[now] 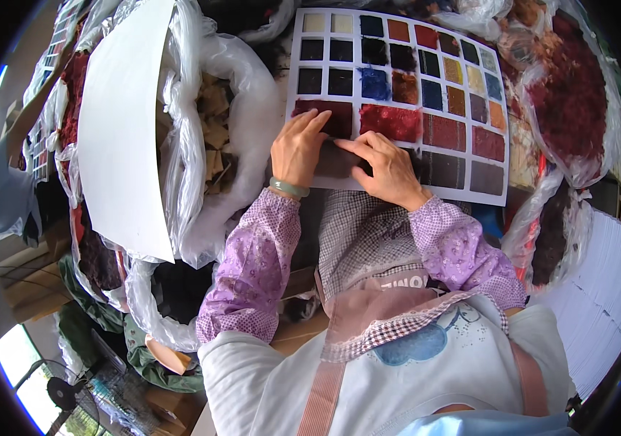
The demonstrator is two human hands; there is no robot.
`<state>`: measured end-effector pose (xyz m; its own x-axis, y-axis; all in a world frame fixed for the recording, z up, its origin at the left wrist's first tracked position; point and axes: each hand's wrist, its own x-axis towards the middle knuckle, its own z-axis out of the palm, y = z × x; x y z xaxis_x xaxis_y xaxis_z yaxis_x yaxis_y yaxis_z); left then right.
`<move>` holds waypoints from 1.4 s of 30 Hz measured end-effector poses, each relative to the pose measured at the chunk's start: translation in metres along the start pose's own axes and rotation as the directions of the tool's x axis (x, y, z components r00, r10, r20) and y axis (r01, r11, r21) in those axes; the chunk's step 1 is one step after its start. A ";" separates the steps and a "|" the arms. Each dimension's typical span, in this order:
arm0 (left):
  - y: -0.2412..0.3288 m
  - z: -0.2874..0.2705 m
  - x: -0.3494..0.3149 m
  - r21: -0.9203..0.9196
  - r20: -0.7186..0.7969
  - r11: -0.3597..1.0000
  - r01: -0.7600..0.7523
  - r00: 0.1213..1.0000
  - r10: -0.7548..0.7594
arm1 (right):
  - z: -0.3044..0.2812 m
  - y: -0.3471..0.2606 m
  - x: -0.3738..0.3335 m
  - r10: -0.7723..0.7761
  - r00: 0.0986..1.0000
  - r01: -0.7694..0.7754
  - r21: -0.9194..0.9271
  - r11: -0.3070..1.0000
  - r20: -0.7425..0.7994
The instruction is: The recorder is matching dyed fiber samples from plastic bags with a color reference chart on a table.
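A white sample card (355,114) carries rows of coloured fibre swatches and lies in front of me. My left hand (297,149) rests on its near left part, fingers stretched over a dark red swatch (334,116), thumb side toward a dark brown swatch (339,164). From the right, my right hand (384,168) reaches over that brown swatch. Its index finger is stretched out to near the left hand, and its thumb touches the card lower down. A bright red swatch (390,123) lies just beyond the right hand. Neither hand visibly holds anything.
To the left, a blank white sheet (125,138) leans over plastic bags, one with brown scraps (216,127). Bags of dark red fibre (568,94) stand at the right. A stack of white sheets (601,283) lies at the lower right, and a fan (63,392) at the lower left.
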<state>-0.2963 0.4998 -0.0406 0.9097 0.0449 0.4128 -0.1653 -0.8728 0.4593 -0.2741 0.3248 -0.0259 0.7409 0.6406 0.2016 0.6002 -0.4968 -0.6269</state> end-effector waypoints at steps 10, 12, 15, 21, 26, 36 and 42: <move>-0.009 -0.002 0.008 -0.075 0.163 0.995 0.066 0.985 -0.053 | 0.015 -0.007 0.008 0.045 0.990 -0.063 -0.136 0.989 -0.134; 0.006 -0.013 -0.017 0.232 0.212 0.967 -0.109 0.976 0.060 | 0.016 -0.009 0.009 0.015 0.991 -0.036 -0.162 0.986 -0.133; 0.013 -0.010 -0.022 0.297 0.353 0.953 -0.056 0.934 -0.055 | 0.009 -0.003 0.017 -0.029 0.998 0.016 -0.210 0.978 -0.059; 0.007 -0.056 -0.027 -0.045 -0.062 0.994 0.095 0.993 -0.098 | -0.002 -0.028 0.052 -0.102 0.994 0.106 -0.146 0.984 0.033; -0.017 -0.109 -0.083 0.117 -0.276 0.855 0.506 0.843 -0.461 | 0.063 -0.078 0.123 -0.383 0.924 0.382 -0.049 0.923 -0.016; -0.073 -0.146 -0.277 0.432 -0.439 0.496 0.753 0.656 -0.613 | 0.157 -0.088 0.166 -0.097 0.995 0.097 0.037 0.995 -0.010; -0.111 -0.133 -0.282 0.455 -0.060 0.400 0.796 0.475 -0.878 | 0.095 -0.076 0.162 -0.127 0.991 0.124 0.068 0.990 0.041</move>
<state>-0.5850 0.6489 -0.1030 0.5548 0.8165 -0.1600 0.8310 -0.5345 0.1541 -0.2285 0.5219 -0.0171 0.6456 0.7220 0.2489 0.6657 -0.3723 -0.6467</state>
